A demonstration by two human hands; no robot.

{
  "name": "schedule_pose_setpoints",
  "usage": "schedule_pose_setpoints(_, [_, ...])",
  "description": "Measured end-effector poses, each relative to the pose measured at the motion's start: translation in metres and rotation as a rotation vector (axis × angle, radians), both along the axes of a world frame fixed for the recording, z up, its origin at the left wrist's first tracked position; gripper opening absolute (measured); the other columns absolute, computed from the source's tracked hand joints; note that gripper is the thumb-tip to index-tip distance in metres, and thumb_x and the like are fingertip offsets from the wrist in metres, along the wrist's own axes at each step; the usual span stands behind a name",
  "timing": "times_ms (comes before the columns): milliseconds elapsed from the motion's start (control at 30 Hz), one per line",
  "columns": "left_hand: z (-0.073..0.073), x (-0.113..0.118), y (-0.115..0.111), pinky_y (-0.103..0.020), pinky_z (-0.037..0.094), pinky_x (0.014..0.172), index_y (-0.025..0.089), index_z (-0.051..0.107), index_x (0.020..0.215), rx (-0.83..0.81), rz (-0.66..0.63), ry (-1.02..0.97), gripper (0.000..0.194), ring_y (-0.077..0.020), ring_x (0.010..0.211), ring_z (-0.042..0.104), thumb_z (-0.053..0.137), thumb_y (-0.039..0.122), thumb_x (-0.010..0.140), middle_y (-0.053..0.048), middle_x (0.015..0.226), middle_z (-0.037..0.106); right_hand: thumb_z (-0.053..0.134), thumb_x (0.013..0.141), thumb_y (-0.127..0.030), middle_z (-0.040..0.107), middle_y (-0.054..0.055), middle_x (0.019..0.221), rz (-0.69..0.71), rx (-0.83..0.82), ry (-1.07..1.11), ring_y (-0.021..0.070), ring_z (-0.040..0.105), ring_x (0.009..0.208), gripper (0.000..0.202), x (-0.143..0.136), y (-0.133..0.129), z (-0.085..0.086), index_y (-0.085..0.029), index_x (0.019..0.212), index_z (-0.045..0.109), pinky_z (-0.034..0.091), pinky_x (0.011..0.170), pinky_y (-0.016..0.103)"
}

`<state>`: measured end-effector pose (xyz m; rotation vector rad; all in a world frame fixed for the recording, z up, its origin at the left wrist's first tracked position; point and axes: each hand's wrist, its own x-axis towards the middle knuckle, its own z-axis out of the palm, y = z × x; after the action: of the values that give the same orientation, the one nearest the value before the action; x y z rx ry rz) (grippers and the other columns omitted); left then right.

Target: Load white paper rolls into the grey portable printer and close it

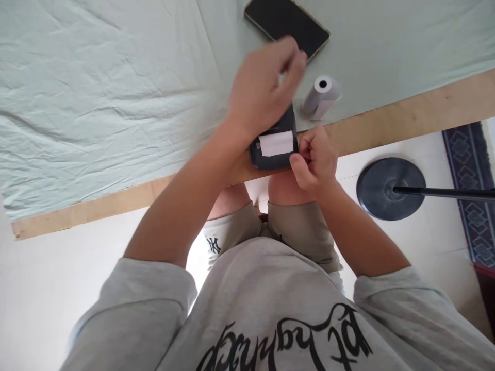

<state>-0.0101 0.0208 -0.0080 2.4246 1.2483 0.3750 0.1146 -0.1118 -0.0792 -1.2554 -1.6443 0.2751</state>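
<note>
A black handheld device [267,162] lies across the wooden table edge, a strip of white paper [277,144] showing on its near end. My left hand [266,85] is over the device's far part, hiding much of it. Its fingers are curled and slightly blurred, with thumb and forefinger pinched together; whatever is between them is too small to tell. Against the device's right side, my right hand [317,161] is closed, its thumb at the near right corner. A white paper roll [320,98] with a dark core stands just right of the device.
A dark phone [286,23] lies beyond my left hand on the wrinkled pale green cloth [116,93]. The wooden table edge [406,111] runs across in front of my legs. On the floor at right are a round black stand base [381,193] and a patterned dark mat [474,196].
</note>
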Motion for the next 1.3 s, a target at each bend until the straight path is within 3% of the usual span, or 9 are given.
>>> schedule_pose_setpoints(100, [-0.009,-0.037,-0.011,-0.040,0.047,0.107,0.028,0.058,0.109,0.178,0.134,-0.288,0.024,-0.0196,0.120,0.058,0.035,0.027,0.099,-0.002,0.122,0.067,0.040,0.102,-0.051,0.038,-0.002,0.062,-0.090,-0.177,-0.064,0.0131,0.041,0.056,0.037,-0.001,0.003,0.004,-0.024,0.076,0.042,0.034,0.057,0.031])
schedule_pose_setpoints(167, [-0.016,-0.060,-0.030,-0.042,0.044,0.113,0.021,0.058,0.119,0.185,0.164,-0.267,0.032,-0.0210,0.125,0.057,0.034,0.035,0.102,-0.008,0.125,0.064,0.034,0.103,-0.054,0.041,-0.001,0.063,-0.138,-0.272,-0.094,0.0154,0.046,0.060,0.042,-0.002,0.006,0.008,-0.024,0.076,0.044,0.038,0.060,0.034])
schedule_pose_setpoints(233, [-0.023,-0.075,-0.057,-0.047,0.039,0.120,0.010,0.048,0.141,0.051,0.130,-0.141,0.060,-0.0267,0.138,0.050,0.039,0.054,0.101,-0.017,0.143,0.056,0.031,0.103,-0.057,0.044,0.001,0.065,-0.159,-0.338,-0.113,0.0170,0.048,0.062,0.045,-0.002,0.009,0.010,-0.025,0.076,0.046,0.042,0.063,0.036])
schedule_pose_setpoints(300, [-0.029,-0.079,-0.080,-0.049,0.033,0.124,0.007,0.038,0.151,-0.053,0.117,-0.017,0.095,-0.0357,0.148,0.039,0.063,0.069,0.083,-0.022,0.156,0.043,0.027,0.103,-0.061,0.047,0.002,0.067,-0.163,-0.368,-0.124,0.0184,0.051,0.064,0.049,-0.001,0.010,0.011,-0.025,0.078,0.050,0.047,0.068,0.038])
schedule_pose_setpoints(400, [-0.039,-0.077,-0.096,-0.054,0.028,0.126,0.008,0.024,0.159,-0.119,0.112,0.050,0.122,-0.0403,0.153,0.031,0.082,0.065,0.069,-0.023,0.163,0.035,0.024,0.102,-0.064,0.053,0.003,0.072,-0.178,-0.353,-0.114,0.0202,0.056,0.070,0.053,0.000,0.012,0.011,-0.025,0.083,0.052,0.050,0.072,0.040])
schedule_pose_setpoints(533, [-0.051,-0.077,-0.096,-0.056,0.029,0.123,0.013,0.029,0.159,-0.060,0.138,0.025,0.117,-0.0416,0.152,0.034,0.078,0.074,0.071,-0.022,0.162,0.039,0.026,0.103,-0.062,0.063,0.006,0.092,-0.196,-0.357,-0.132,0.0223,0.063,0.086,0.048,0.002,0.015,0.011,-0.024,0.102,0.055,0.053,0.080,0.042])
schedule_pose_setpoints(667, [-0.057,-0.079,-0.105,-0.053,0.027,0.126,0.004,0.035,0.156,0.041,0.117,0.057,0.112,-0.0409,0.152,0.036,0.066,0.079,0.079,-0.026,0.159,0.043,0.029,0.103,-0.060,0.067,0.009,0.102,-0.215,-0.392,-0.205,0.0249,0.065,0.096,0.048,0.004,0.017,0.009,-0.023,0.112,0.058,0.053,0.087,0.046])
schedule_pose_setpoints(1000, [-0.064,-0.079,-0.108,-0.049,0.035,0.121,0.006,0.039,0.153,0.096,0.129,-0.002,0.104,-0.0385,0.147,0.045,0.056,0.082,0.085,-0.026,0.155,0.048,0.011,0.098,-0.072,0.068,0.015,0.116,-0.184,-0.396,-0.237,0.0297,0.064,0.112,0.080,-0.007,0.013,0.012,-0.020,0.134,0.061,0.052,0.097,0.048])
schedule_pose_setpoints(1300, [-0.051,-0.097,-0.091,-0.050,0.042,0.113,0.018,0.042,0.149,0.068,0.169,-0.182,0.095,-0.0381,0.135,0.055,0.061,0.082,0.081,-0.020,0.143,0.059,0.019,0.101,-0.067,0.058,0.015,0.123,-0.110,-0.379,-0.242,0.0279,0.057,0.121,0.072,-0.030,0.031,0.034,-0.019,0.148,0.046,0.048,0.107,0.047])
